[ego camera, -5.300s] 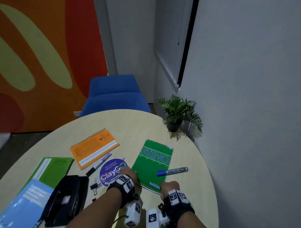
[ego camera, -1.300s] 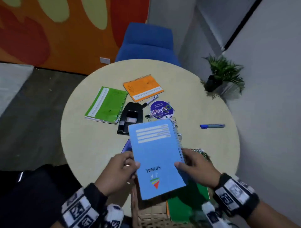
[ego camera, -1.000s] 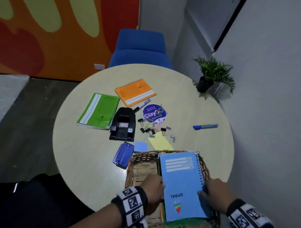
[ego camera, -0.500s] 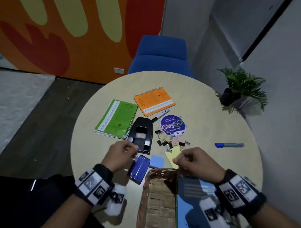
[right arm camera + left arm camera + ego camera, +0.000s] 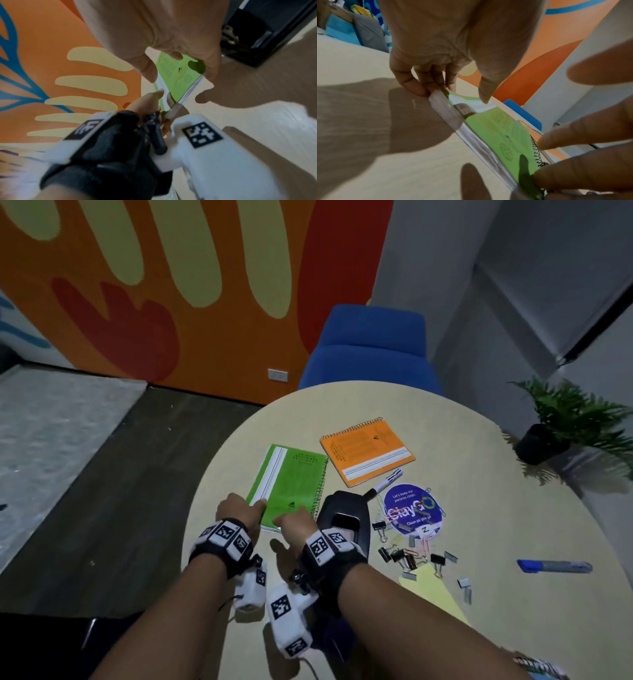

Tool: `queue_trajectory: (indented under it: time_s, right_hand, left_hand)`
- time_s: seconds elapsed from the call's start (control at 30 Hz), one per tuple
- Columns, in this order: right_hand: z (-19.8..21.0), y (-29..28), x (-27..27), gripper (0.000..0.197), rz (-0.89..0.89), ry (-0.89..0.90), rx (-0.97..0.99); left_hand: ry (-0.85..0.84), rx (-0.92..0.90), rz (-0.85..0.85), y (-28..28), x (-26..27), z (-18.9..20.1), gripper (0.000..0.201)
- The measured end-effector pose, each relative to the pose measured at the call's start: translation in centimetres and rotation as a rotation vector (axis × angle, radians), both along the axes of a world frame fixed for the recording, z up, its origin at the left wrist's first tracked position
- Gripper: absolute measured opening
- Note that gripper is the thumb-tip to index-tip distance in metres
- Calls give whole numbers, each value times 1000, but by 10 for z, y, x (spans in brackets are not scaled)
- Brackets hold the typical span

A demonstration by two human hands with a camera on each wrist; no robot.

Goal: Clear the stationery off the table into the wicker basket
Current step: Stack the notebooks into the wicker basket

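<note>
Green spiral notebook [image 5: 287,486] near edge lifted off table.

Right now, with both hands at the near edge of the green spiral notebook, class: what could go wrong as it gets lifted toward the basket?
1. The left hand and right hand pinch only the near corners of the green spiral notebook; its cover and pages already bend at the left corner, so it may sag or slip.
2. The black hole punch lies right beside its wire binding; the lift could snag or shove it.
3. Loose binder clips lie just beyond and could get scattered.
</note>
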State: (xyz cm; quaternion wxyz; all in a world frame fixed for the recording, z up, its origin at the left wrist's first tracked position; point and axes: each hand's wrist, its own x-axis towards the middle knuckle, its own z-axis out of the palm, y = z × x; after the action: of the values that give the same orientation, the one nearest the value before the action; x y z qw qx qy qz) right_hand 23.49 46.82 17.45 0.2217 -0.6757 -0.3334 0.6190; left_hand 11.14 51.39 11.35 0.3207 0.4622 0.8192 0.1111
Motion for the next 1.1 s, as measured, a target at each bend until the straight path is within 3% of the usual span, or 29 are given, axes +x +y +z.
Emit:
queue_trajectory:
  time_s: [0.13, 0.2, 0.3, 0.43, 0.57, 0.63, 0.73, 0.83, 0.9, 1.0, 1.1]
  right_hand:
    - [5, -5, -12, 65, 51, -163, -27]
    - [3, -8, -10, 68, 60, -181, -31]
    - [7, -19, -7, 71, 73, -121, -33]
    - [24, -33, 5, 63, 198, -172, 121]
    - [55, -54, 34, 70, 286, -135, 238]
    - [66, -70, 58, 69, 339, -105, 247]
    - [81, -101, 109, 60, 338, 41, 234]
    - [91, -140, 173, 25, 303, 55, 299]
    - [94, -170, 218, 28, 286, 14, 298]
    - [88, -220, 270, 18, 394, -223, 303]
    - [66, -265, 302, 26, 534, -522, 203]
  left_hand:
    - [-98, -33, 88, -4, -6, -3, 49]
    - [-132, -26, 104, -11, -12, -1, 47]
    - [-308, 54, 77, -32, -17, 10, 39]
    - [-518, 266, 113, -78, -18, 50, 6]
    - [-667, 420, 54, -139, -2, 113, 30]
    - [-745, 447, -27, -170, 9, 144, 39]
    - [-878, 443, -193, -211, 28, 175, 35]
    - [-982, 330, -322, -238, 55, 182, 34]
    - [-988, 232, -439, -249, 80, 177, 35]
    - [-857, 104, -672, -261, 120, 152, 36]
    - [-806, -10, -762, -270, 156, 120, 47]
